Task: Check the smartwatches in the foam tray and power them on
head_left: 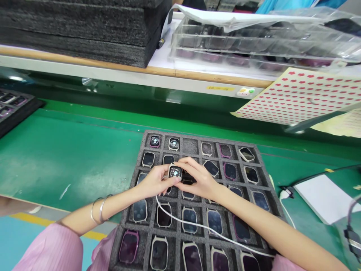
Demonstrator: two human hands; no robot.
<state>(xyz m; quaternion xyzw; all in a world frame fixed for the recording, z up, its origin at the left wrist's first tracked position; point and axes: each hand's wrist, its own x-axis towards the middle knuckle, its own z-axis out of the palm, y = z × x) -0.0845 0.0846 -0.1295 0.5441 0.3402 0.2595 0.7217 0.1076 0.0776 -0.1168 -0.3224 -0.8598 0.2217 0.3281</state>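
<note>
Above the foam tray (190, 146), a smartwatch without straps (175, 171) is held with its lit screen facing up. My left hand (158, 180) grips its left side, thumb at the lower edge. On the other side, the fingers of my right hand (199, 177) are closed on the watch's top and right edges. A white cable (194, 223) runs from behind the left fingers across the tray to the lower right. Several watches lie in the tray's pockets; two in the back row, a purple-framed watch (155, 141) and a silver watch (174, 143), have lit screens.
The tray rests on a green bench (84, 150). Black foam blocks (84, 34) and clear plastic trays (254, 41) stand on the shelf above. A white box (327, 197) and cables lie right. A sticker sheet (301, 98) hangs from the shelf. Another tray (17, 113) sits far left.
</note>
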